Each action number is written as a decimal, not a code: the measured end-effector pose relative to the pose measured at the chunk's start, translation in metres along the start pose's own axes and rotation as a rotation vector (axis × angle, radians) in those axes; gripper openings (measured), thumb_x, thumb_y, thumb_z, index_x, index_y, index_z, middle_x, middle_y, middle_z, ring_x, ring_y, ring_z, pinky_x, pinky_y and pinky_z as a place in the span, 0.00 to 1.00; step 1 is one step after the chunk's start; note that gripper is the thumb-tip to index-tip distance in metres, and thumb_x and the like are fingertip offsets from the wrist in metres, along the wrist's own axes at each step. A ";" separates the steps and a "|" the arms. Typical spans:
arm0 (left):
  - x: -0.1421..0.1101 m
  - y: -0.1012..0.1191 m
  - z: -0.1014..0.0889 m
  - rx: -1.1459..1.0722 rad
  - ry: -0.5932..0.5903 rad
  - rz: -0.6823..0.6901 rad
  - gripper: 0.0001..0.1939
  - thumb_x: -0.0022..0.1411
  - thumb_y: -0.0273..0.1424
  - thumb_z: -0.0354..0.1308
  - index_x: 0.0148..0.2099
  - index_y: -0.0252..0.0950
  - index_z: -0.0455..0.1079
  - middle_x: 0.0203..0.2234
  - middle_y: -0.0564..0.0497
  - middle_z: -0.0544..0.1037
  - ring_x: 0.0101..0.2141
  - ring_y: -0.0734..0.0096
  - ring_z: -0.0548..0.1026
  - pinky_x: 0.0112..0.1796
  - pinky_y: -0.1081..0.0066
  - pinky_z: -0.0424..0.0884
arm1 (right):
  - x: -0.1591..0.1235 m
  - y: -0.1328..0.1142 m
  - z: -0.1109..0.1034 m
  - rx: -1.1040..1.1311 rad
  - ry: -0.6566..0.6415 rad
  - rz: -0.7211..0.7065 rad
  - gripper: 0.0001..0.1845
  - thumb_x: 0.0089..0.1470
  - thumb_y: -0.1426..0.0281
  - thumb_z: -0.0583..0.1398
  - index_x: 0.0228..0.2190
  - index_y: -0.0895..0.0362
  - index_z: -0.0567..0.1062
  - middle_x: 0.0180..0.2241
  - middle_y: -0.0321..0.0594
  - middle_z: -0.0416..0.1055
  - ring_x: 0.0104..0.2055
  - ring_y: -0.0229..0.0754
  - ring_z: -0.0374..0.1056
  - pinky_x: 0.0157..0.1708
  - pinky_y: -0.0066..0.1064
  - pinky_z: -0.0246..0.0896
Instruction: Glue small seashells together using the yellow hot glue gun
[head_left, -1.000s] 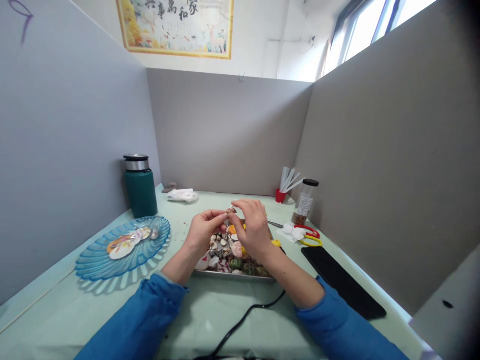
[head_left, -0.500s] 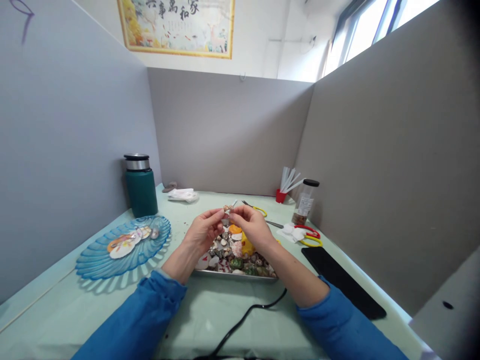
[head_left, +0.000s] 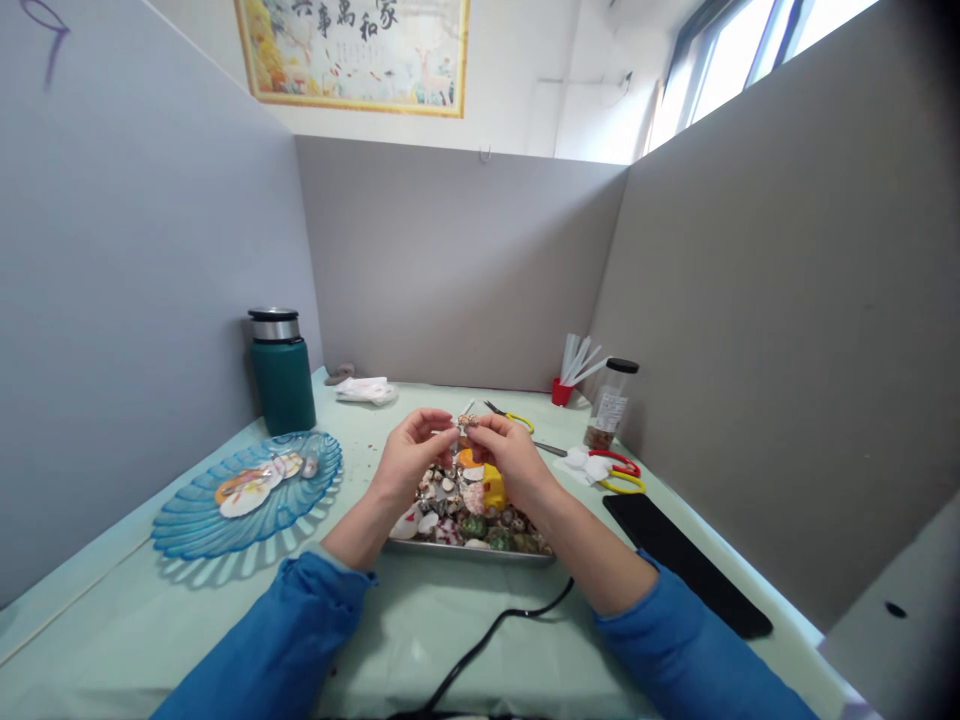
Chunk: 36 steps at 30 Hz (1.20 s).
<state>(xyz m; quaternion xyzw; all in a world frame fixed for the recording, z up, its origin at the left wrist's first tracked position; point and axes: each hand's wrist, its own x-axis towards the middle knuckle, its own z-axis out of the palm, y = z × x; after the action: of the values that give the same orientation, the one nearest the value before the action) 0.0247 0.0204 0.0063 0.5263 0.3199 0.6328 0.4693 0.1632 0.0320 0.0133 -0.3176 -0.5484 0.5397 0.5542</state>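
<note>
In the head view, both my hands meet over the far part of a metal tray (head_left: 469, 550) full of shells. My right hand (head_left: 511, 462) pinches a small brown-and-white cluster of seashells (head_left: 467, 421) between thumb and fingers. My left hand (head_left: 409, 458) is just left of the cluster, its thumb and index finger apart and close to it. Whether the left thumb touches the cluster I cannot tell. Below the hands, the tray holds white, green and spotted shells, an orange shell (head_left: 470, 458) and a yellow piece (head_left: 494, 488).
A blue scalloped plate (head_left: 180, 535) with shell pieces lies left, before a green bottle (head_left: 283, 385). On the right are a red cup of white sticks (head_left: 561, 393), a clear jar (head_left: 608, 410), red-and-yellow-handled scissors (head_left: 624, 480) and a black mat (head_left: 686, 565). A black cable (head_left: 495, 628) runs in front.
The shell cluster has shifted slightly right with my right hand. My left thumb and index finger, earlier closed at the cluster, have spread apart.
</note>
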 end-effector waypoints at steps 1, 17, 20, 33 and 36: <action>0.000 0.001 0.000 0.029 -0.006 0.034 0.17 0.46 0.31 0.65 0.40 0.35 0.68 0.30 0.53 0.74 0.19 0.81 0.68 0.21 0.77 0.66 | 0.000 0.000 0.000 0.013 0.001 0.023 0.08 0.39 0.68 0.63 0.21 0.59 0.70 0.18 0.31 0.64 0.20 0.31 0.57 0.23 0.26 0.52; -0.004 0.008 0.002 0.142 -0.060 0.069 0.19 0.47 0.32 0.64 0.43 0.33 0.74 0.20 0.52 0.75 0.20 0.76 0.70 0.23 0.77 0.66 | -0.003 -0.002 0.001 0.009 -0.061 0.087 0.11 0.39 0.66 0.63 0.19 0.59 0.68 0.16 0.31 0.63 0.19 0.31 0.57 0.21 0.25 0.51; -0.004 0.008 0.002 0.111 -0.032 0.042 0.18 0.46 0.32 0.65 0.42 0.32 0.74 0.19 0.52 0.75 0.20 0.76 0.69 0.22 0.77 0.66 | -0.003 -0.003 0.000 -0.046 -0.068 0.051 0.12 0.40 0.63 0.63 0.20 0.59 0.69 0.17 0.31 0.63 0.20 0.31 0.57 0.21 0.25 0.52; 0.002 0.001 -0.006 -0.103 -0.030 -0.095 0.19 0.48 0.33 0.65 0.43 0.31 0.73 0.26 0.50 0.76 0.21 0.79 0.70 0.23 0.77 0.67 | -0.007 0.001 -0.003 -0.623 0.147 -0.502 0.09 0.51 0.65 0.58 0.34 0.56 0.71 0.29 0.38 0.68 0.28 0.37 0.64 0.30 0.29 0.58; 0.001 0.003 -0.005 -0.092 -0.051 -0.091 0.18 0.48 0.32 0.64 0.42 0.32 0.73 0.27 0.50 0.76 0.21 0.80 0.70 0.23 0.77 0.67 | -0.005 0.002 -0.004 -0.619 0.107 -0.507 0.10 0.53 0.65 0.57 0.36 0.56 0.73 0.33 0.40 0.70 0.29 0.38 0.64 0.31 0.30 0.59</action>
<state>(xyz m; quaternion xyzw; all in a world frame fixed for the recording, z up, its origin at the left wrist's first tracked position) 0.0189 0.0207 0.0078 0.5049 0.3022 0.6113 0.5292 0.1674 0.0288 0.0090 -0.3519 -0.7165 0.1778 0.5755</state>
